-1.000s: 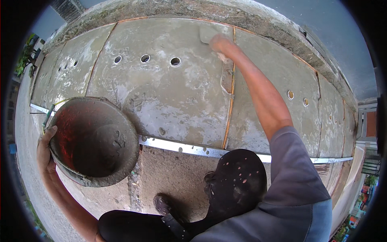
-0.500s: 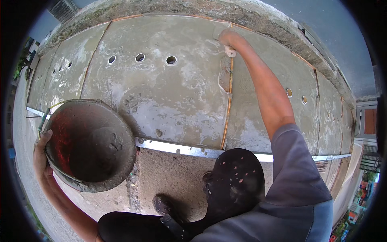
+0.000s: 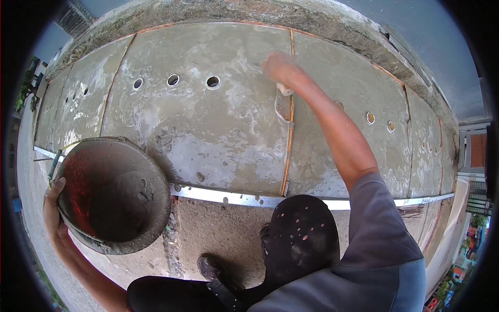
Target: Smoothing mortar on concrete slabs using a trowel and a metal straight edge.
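Observation:
My left hand (image 3: pixel 52 208) is closed on the rim of a round dark basin (image 3: pixel 119 205), tilted so its inside shows, with wet grey smears and a reddish patch. My right hand (image 3: pixel 280 68) reaches over wet grey concrete (image 3: pixel 234 130), closed on a trowel whose pale handle end (image 3: pixel 284 89) shows below the fist; its blade blends into the concrete and is hard to make out. Beside that hand runs a thin wooden strip (image 3: pixel 287 151) between two slabs. A small rough hollow (image 3: pixel 283 108) lies along the strip, just nearer to me than the fist.
Round pipe openings (image 3: pixel 212 82) are set in the slabs on both sides. A metal edge strip (image 3: pixel 241 198) borders the near side, above rough ground (image 3: pixel 223 223) where my feet are. A low concrete kerb (image 3: pixel 249 13) and a wall stand at the far side.
My right hand has come nearer and to the left from the far end of the wooden strip, with the trowel in it. My left hand still holds the basin, slightly lower in view.

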Motion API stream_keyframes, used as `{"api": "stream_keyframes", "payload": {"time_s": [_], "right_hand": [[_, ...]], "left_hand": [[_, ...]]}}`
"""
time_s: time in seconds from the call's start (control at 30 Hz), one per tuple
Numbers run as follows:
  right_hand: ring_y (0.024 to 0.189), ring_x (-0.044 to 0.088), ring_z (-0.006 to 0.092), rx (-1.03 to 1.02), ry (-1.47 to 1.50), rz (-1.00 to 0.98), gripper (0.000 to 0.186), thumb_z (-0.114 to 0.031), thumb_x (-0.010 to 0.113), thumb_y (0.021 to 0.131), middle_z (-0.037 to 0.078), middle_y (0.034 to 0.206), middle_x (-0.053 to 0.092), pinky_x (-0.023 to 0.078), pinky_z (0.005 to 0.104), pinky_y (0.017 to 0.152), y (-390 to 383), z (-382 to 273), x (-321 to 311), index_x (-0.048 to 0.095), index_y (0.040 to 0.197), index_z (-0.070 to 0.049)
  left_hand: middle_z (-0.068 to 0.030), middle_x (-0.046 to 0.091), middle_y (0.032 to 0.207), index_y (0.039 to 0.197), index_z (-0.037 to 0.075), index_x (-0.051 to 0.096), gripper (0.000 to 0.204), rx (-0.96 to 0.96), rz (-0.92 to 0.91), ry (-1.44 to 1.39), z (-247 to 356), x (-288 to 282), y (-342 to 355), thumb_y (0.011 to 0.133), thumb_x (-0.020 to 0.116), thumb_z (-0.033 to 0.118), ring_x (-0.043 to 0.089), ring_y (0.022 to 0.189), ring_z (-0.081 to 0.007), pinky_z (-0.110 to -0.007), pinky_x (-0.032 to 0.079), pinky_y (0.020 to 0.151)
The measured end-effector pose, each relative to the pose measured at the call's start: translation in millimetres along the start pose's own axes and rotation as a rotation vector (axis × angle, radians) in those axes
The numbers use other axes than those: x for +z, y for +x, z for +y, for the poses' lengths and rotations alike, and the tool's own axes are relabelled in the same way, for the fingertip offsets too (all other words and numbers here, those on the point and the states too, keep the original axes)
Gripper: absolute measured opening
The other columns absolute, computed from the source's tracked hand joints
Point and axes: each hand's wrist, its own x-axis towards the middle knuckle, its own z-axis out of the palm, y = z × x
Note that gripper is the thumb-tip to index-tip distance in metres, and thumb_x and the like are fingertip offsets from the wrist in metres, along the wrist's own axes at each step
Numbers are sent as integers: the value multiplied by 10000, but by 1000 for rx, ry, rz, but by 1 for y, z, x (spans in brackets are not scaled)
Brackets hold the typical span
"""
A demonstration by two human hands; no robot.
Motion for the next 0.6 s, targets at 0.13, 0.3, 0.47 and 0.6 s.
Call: {"api": "stream_keyframes", "payload": {"time_s": [0.13, 0.3, 0.47, 0.6], "right_hand": [[982, 684, 419, 69, 93, 20, 334, -197, 517, 891, 281, 1034, 691, 540, 488, 872, 9, 10, 0, 730, 953, 52], [1016, 670, 436, -225, -289, -110, 368, -262, 544, 888, 296, 1051, 682, 532, 483, 902, 41, 46, 11, 730, 964, 46], [1006, 672, 443, -74, 97, 5, 388, -290, 568, 873, 306, 1035, 682, 534, 482, 890, 26, -25, -9, 725, 955, 55], [980, 674, 463, -160, 248, -39, 440, -306, 568, 851, 325, 1030, 676, 527, 508, 876, 79, -95, -4, 701, 982, 92]], "left_hand": [[-195, 675, 1170, 1269, -83, 581, 462, 11, -43, -16, 1, 10, -2, 919, 637, 215, 684, 1009, -264, -360, 541, 918], [-193, 670, 1181, 1287, -71, 573, 462, -8, 42, 2, 5, -3, -7, 920, 633, 203, 680, 1008, -254, -344, 535, 914], [-175, 688, 1120, 1251, -68, 599, 404, 14, 67, 5, -1, 3, 5, 925, 615, 171, 690, 952, -241, -335, 544, 887], [-177, 696, 1093, 1229, -71, 611, 395, 38, 97, 38, 3, 2, -3, 916, 622, 171, 696, 924, -237, -331, 551, 862]]}}
